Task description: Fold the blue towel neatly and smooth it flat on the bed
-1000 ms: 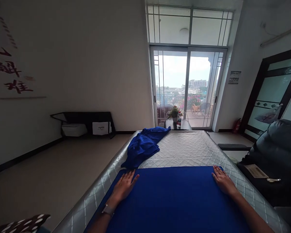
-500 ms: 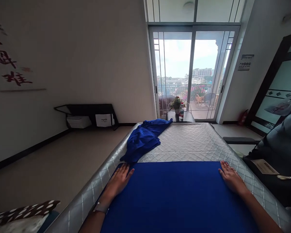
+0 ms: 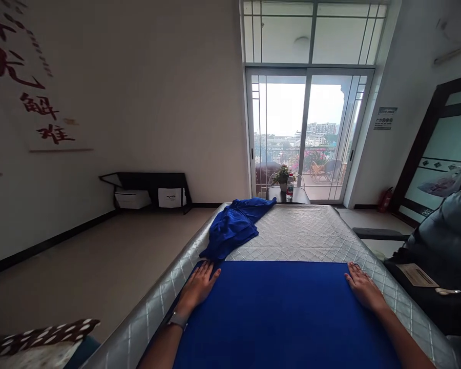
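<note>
A flat blue panel, fabric or board I cannot tell which (image 3: 276, 312), lies across the near part of a silver quilted table cover (image 3: 303, 225). My left hand (image 3: 198, 284) rests flat on its far left corner, fingers stretched forward. At the far right corner, my right hand (image 3: 364, 287) lies palm down with its fingers out straight. Both hands are open and grip nothing. Just beyond my left fingertips is a crumpled blue cloth (image 3: 234, 225), which runs along the left side toward the far edge.
A small dark table (image 3: 299, 197) with a potted plant (image 3: 282, 175) and a bottle (image 3: 290, 185) stands beyond the far end. To the right is a dark chair (image 3: 453, 236) carrying a brown card (image 3: 417, 275). A patterned cushion (image 3: 42, 335) sits at lower left.
The camera view has tilted up slightly and shifted, so everything sits a little lower in the picture. Both hands stay flat at the blue panel's far corners.
</note>
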The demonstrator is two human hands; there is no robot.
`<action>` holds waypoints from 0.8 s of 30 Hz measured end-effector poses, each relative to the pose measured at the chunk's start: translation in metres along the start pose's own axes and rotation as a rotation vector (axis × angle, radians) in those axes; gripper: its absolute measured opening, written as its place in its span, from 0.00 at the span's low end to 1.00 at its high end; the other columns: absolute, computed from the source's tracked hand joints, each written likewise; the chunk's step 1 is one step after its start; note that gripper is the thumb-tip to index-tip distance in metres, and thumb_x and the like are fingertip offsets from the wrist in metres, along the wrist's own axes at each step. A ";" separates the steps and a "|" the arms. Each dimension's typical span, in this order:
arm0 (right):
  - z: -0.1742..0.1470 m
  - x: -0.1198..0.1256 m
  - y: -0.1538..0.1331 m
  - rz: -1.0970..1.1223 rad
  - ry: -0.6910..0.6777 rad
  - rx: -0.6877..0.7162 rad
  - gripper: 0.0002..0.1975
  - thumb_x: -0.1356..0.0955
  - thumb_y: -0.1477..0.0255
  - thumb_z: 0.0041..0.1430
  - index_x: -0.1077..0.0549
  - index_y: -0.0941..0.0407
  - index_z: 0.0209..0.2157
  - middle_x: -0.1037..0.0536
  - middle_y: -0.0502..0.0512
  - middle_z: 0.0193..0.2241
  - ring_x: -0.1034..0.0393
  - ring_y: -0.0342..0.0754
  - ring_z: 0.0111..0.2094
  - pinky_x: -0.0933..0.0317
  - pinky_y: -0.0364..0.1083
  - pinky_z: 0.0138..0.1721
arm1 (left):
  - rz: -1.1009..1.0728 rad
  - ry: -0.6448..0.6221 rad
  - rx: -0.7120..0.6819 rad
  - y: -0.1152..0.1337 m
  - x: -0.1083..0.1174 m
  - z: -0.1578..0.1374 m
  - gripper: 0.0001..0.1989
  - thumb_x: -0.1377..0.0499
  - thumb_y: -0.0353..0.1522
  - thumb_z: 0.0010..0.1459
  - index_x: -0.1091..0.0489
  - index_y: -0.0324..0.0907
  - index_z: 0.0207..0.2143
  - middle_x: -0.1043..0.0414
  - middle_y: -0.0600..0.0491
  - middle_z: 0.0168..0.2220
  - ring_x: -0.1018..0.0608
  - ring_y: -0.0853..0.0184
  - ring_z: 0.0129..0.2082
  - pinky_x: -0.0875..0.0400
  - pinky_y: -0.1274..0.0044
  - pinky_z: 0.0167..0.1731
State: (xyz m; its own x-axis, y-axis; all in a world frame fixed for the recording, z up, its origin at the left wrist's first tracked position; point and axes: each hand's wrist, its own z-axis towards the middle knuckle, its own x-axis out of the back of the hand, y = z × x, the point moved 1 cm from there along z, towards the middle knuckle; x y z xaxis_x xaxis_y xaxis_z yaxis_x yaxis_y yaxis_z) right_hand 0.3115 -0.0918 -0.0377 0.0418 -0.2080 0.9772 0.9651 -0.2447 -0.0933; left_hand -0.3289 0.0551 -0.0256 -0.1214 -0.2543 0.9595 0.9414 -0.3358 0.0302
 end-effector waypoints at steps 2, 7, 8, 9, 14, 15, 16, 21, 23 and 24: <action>-0.002 0.004 -0.003 -0.007 -0.010 -0.001 0.36 0.52 0.60 0.67 0.46 0.63 0.70 0.47 0.60 0.71 0.55 0.51 0.71 0.58 0.56 0.69 | -0.009 0.003 -0.035 0.001 0.003 -0.002 0.28 0.57 0.42 0.69 0.31 0.38 0.61 0.33 0.42 0.64 0.34 0.54 0.66 0.38 0.60 0.63; -0.007 0.014 -0.009 -0.017 -0.013 0.012 0.34 0.50 0.63 0.66 0.42 0.63 0.68 0.45 0.62 0.70 0.53 0.53 0.70 0.57 0.58 0.69 | -0.007 0.016 -0.112 0.000 0.004 -0.007 0.26 0.57 0.39 0.68 0.27 0.42 0.57 0.31 0.43 0.62 0.33 0.52 0.65 0.37 0.56 0.62; -0.008 0.015 -0.010 -0.012 -0.014 0.015 0.34 0.50 0.63 0.66 0.42 0.62 0.68 0.45 0.62 0.70 0.53 0.53 0.70 0.56 0.59 0.68 | -0.001 0.010 -0.120 0.000 0.004 -0.007 0.26 0.57 0.38 0.68 0.27 0.43 0.58 0.31 0.43 0.62 0.33 0.52 0.65 0.38 0.56 0.62; -0.008 0.016 -0.011 -0.006 -0.018 0.014 0.34 0.50 0.63 0.66 0.41 0.61 0.68 0.45 0.62 0.70 0.52 0.53 0.70 0.56 0.59 0.68 | 0.001 0.003 -0.126 0.000 0.004 -0.006 0.26 0.57 0.38 0.68 0.27 0.43 0.58 0.31 0.43 0.63 0.33 0.52 0.65 0.38 0.56 0.62; -0.012 0.026 -0.014 -0.009 -0.056 -0.031 0.33 0.50 0.63 0.67 0.42 0.59 0.69 0.47 0.60 0.71 0.55 0.50 0.71 0.57 0.53 0.68 | -0.024 0.009 -0.032 -0.009 0.008 -0.002 0.28 0.57 0.42 0.68 0.32 0.42 0.62 0.31 0.43 0.62 0.33 0.55 0.65 0.37 0.60 0.61; -0.012 0.028 -0.015 -0.019 -0.066 -0.040 0.33 0.50 0.63 0.67 0.43 0.59 0.69 0.47 0.59 0.71 0.56 0.50 0.71 0.57 0.51 0.68 | -0.026 0.009 0.010 -0.014 0.009 -0.002 0.28 0.57 0.43 0.68 0.33 0.41 0.62 0.32 0.43 0.63 0.34 0.55 0.65 0.37 0.60 0.61; -0.013 0.031 -0.016 -0.029 -0.075 -0.046 0.33 0.50 0.64 0.67 0.43 0.59 0.69 0.47 0.59 0.70 0.56 0.49 0.71 0.58 0.50 0.68 | -0.028 0.002 0.052 -0.018 0.011 -0.002 0.29 0.57 0.44 0.68 0.34 0.40 0.63 0.33 0.43 0.64 0.34 0.55 0.66 0.38 0.61 0.62; -0.006 0.041 -0.042 -0.061 -0.055 -0.072 0.32 0.49 0.66 0.67 0.42 0.60 0.69 0.47 0.61 0.70 0.58 0.53 0.71 0.61 0.55 0.69 | -0.049 -0.004 0.220 -0.024 0.028 -0.001 0.31 0.56 0.44 0.67 0.37 0.34 0.64 0.36 0.40 0.65 0.38 0.54 0.68 0.41 0.61 0.64; -0.003 0.044 -0.074 -0.045 -0.038 -0.030 0.32 0.48 0.66 0.67 0.43 0.61 0.69 0.48 0.60 0.71 0.59 0.52 0.72 0.63 0.55 0.70 | -0.042 0.092 0.228 -0.003 0.040 0.001 0.31 0.55 0.42 0.68 0.36 0.31 0.64 0.36 0.38 0.65 0.38 0.52 0.68 0.41 0.60 0.65; -0.002 0.045 -0.095 -0.025 -0.037 0.010 0.32 0.48 0.66 0.68 0.44 0.61 0.69 0.48 0.59 0.71 0.59 0.51 0.72 0.63 0.55 0.70 | -0.038 0.135 0.195 0.015 0.046 0.003 0.30 0.55 0.41 0.68 0.36 0.31 0.64 0.36 0.37 0.65 0.38 0.52 0.68 0.42 0.61 0.65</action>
State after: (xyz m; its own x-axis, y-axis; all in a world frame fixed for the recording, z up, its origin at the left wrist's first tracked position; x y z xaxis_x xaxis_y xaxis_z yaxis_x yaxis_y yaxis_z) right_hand 0.2207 -0.0798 0.0146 0.0272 -0.1667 0.9856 0.9685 -0.2396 -0.0673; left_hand -0.3196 0.0414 0.0199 -0.1866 -0.3681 0.9109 0.9768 -0.1689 0.1318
